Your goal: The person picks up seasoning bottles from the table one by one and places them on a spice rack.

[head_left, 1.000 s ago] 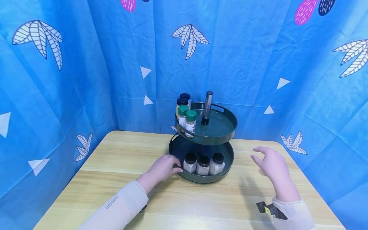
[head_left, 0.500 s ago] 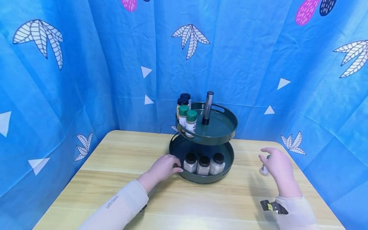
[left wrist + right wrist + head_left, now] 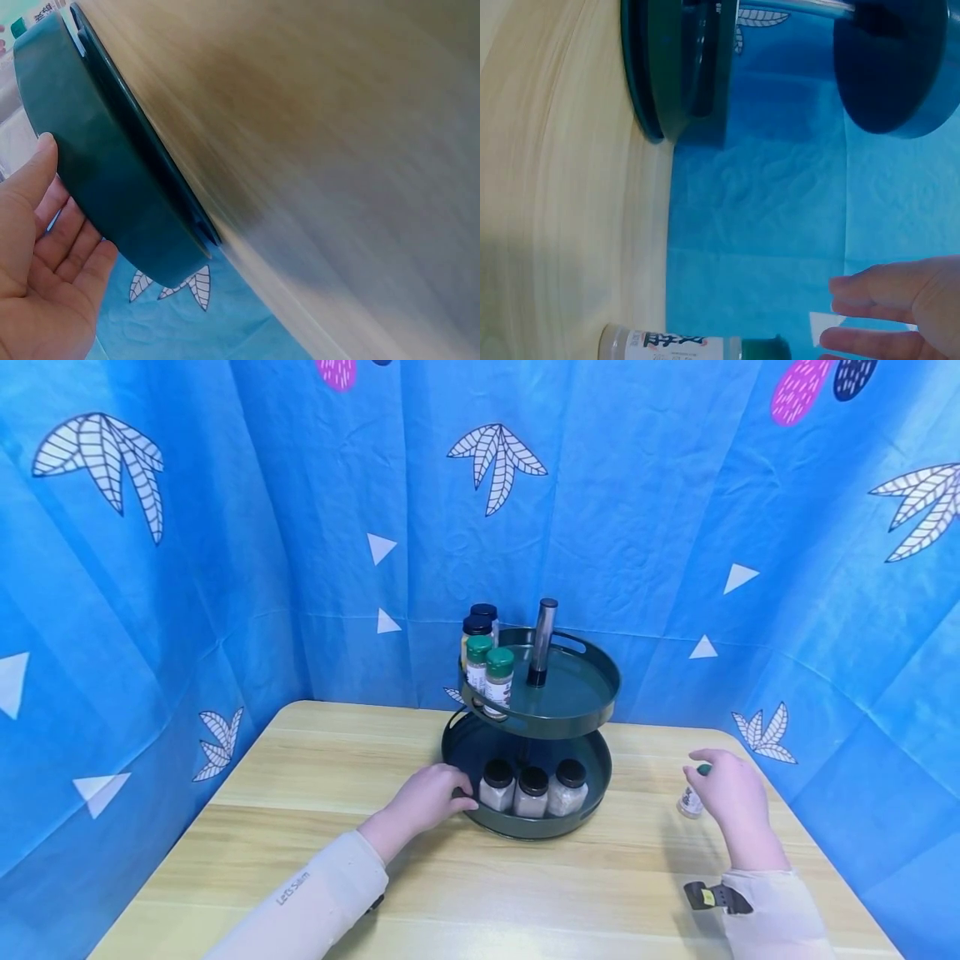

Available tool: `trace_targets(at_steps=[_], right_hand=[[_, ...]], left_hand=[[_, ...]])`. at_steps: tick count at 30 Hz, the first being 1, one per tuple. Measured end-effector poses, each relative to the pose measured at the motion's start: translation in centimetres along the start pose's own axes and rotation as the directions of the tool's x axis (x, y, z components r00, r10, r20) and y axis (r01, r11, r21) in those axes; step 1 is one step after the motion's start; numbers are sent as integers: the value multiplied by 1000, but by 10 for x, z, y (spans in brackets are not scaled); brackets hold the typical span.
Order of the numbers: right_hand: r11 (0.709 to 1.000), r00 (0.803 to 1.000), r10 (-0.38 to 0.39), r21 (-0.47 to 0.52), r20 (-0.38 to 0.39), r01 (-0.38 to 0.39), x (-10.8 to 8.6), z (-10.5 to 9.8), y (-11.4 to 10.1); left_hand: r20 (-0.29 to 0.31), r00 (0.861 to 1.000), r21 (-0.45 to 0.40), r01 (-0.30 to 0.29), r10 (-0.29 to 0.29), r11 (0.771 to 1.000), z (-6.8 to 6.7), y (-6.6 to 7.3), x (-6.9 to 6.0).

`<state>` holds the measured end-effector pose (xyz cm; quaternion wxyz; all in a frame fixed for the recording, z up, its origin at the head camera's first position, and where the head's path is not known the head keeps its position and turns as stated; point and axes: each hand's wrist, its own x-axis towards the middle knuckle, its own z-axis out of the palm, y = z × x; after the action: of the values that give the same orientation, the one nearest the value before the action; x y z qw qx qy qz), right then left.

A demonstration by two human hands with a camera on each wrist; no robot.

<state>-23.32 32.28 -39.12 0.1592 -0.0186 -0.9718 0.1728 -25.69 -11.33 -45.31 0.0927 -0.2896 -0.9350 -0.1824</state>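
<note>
A dark green two-tier round rack (image 3: 525, 827) stands on the table. My left hand (image 3: 423, 797) holds the left front rim of its lower tray; in the left wrist view, the thumb (image 3: 41, 161) lies at the tray's edge, the other fingers curl beside it. To the right, a small spice bottle (image 3: 690, 802) with a green cap stands upright on the table. My right hand (image 3: 731, 797) hovers beside and above it with fingers apart. In the right wrist view, a gap shows between the fingers and the bottle's green cap (image 3: 765, 349).
Black-capped jars (image 3: 531, 793) stand at the front of the lower tray. Several bottles, including green-capped ones (image 3: 498, 681), crowd the left side of the upper tray (image 3: 573, 681). A metal post (image 3: 542, 639) rises through the rack. Blue curtains (image 3: 637, 527) surround the wooden table (image 3: 300, 777).
My right hand has shifted rightward and slightly down, away from the rack. More of the green-capped spice bottle shows beside it. My left hand stays on the rim.
</note>
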Motion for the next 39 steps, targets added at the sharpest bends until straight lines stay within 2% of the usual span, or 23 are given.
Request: trace_targets(at_steps=[9, 24, 39], right_hand=[[1000, 1000, -1, -5, -28, 1, 2, 4, 7], [999, 999, 47, -2, -16, -47, 8, 14, 20], [998, 998, 66, 20, -3, -66, 8, 18, 23]], left_hand=[[-5, 1000, 7, 2, -2, 1000, 2, -2, 0], [-4, 1000, 6, 5, -5, 1000, 3, -2, 0], [-4, 1000, 1, 8, -8, 1000, 2, -1, 0]])
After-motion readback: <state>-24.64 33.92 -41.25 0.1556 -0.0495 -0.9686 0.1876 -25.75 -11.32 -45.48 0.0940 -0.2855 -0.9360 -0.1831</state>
